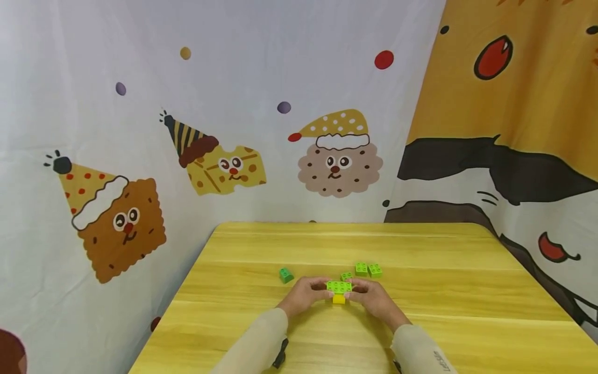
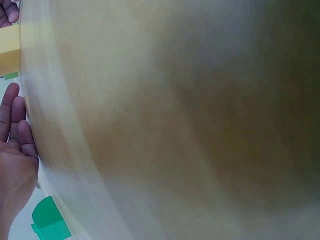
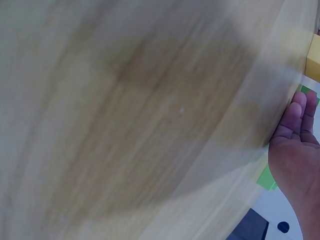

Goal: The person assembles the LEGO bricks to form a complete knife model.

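Observation:
In the head view, a long lime-green toy building brick [image 1: 339,287] sits over a yellow brick [image 1: 339,299] near the middle of the table. My left hand [image 1: 304,295] pinches the left end of the lime-green brick between thumb and fingers. At its other end, my right hand [image 1: 375,298] grips it the same way. The left wrist view catches part of the left hand [image 2: 20,155] beside the yellow brick [image 2: 9,50]. The right wrist view shows the right hand [image 3: 295,150] at the edge, below the yellow brick [image 3: 314,60].
Just behind the hands lies a small lime-green brick [image 1: 346,276]. Two more lime-green bricks, one left [image 1: 361,268] and one right [image 1: 375,270], lie farther back. A dark green brick [image 1: 286,275] is left of them. A printed cloth [image 1: 261,208] hangs behind the wooden table [image 1: 233,311].

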A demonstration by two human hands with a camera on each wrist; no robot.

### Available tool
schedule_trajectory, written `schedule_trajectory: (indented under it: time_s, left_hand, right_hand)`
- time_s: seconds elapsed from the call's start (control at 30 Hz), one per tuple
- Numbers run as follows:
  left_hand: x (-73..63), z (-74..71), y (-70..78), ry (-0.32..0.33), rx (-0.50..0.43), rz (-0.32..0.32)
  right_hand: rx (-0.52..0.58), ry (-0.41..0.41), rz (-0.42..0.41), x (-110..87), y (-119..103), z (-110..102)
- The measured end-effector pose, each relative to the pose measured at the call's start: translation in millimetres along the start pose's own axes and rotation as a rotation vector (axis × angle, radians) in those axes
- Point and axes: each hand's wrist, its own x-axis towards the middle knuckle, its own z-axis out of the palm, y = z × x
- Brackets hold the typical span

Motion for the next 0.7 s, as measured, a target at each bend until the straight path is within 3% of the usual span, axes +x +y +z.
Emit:
schedule_trajectory:
  time_s: [0.4,0.7]
  left_hand:
    - [1.1,-0.1,-0.5,0.000,-0.007,0.000]
    - [0.6,0.7,-1.4,0.009,-0.066,-0.019]
  right_hand:
    - [-0.033,-0.023,-0.003,-0.2,-0.2,-1.1]
    - [-0.024,-0.015,0.010,1.4,-2.8,-0.6]
